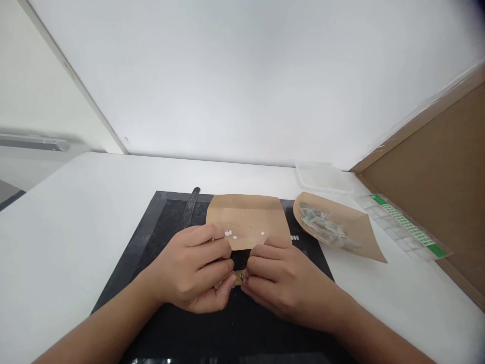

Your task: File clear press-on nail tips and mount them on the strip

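Observation:
My left hand [199, 273] and my right hand [278, 278] meet over the black mat [235, 328], fingers closed in a pinch. Between their fingertips shows a small flat gold-brown piece [238, 277] with a tiny shiny spot. Fingers cover most of it, so its kind is unclear. Just beyond the hands lies a brown paper sheet [248, 215] with small white oval bits [228, 233] scattered on it. A few more white ovals [294, 237] line up on the mat beside my right hand.
A black strip [191, 205] lies at the mat's back left. To the right, brown paper [366, 237] holds crumpled clear plastic scraps [322, 222]. Behind are a clear tray [324, 177] and a clear plastic sheet with a green-and-white label [409, 225]. A cardboard panel [435, 151] bounds the right side.

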### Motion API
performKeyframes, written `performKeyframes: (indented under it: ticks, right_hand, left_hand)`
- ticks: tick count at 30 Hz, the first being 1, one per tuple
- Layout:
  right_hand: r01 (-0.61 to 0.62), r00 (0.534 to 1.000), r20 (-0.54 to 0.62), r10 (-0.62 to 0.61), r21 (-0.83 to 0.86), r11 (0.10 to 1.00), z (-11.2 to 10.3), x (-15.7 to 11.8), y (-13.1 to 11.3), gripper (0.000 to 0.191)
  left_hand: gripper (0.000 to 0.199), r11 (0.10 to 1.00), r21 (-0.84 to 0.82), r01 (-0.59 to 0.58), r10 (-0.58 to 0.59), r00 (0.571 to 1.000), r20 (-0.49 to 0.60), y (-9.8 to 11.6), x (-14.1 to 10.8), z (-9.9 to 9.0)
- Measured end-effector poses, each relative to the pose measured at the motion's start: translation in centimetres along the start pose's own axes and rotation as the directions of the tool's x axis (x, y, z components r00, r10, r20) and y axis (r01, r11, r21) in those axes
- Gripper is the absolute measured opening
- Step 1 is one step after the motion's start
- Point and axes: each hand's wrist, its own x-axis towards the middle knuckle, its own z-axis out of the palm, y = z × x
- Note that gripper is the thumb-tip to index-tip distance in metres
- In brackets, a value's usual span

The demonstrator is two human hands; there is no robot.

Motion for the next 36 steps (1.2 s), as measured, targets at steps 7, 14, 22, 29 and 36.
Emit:
performKeyframes:
  ticks: [7, 14, 22, 29, 36]
  right_hand:
    - [-0.045, 0.999, 0.014, 0.045, 0.017, 0.999, 0.3, 0.1, -0.4, 0.030]
    - [-0.042, 0.999, 0.021, 0.042, -0.009, 0.999, 0.0, 0.2, -0.8, 0.029]
    - [-0.049, 0.998, 0.036, 0.050, -0.031, 0.998, -0.1, 0.4, -1.2, 0.029]
    - [-0.023, 1.000, -0.004, 0.023, -0.058, 0.998, 0.0, 0.3, -0.9, 0.030]
    - [0.075, 0.991, -0.101, -0.083, -0.081, 0.994, 0.3, 0.3, -0.2, 0.034]
  left_hand:
    - [0.011, 1.000, -0.008, -0.017, 0.017, 1.000, 0.010, -0.1, 0.1, 0.0]
    - [0.010, 1.000, -0.004, -0.008, 0.008, 1.000, 0.014, 0.0, 0.0, 0.0]
    - [0.010, 1.000, 0.008, -0.014, 0.014, 1.000, 0.014, -0.2, -0.2, 0.1]
    - [0.012, 0.999, 0.036, -0.013, 0.012, 1.000, 0.022, -0.2, -0.2, 0.1]
    - [0.011, 0.999, 0.046, -0.005, 0.004, 1.000, 0.029, -0.2, -0.4, 0.0]
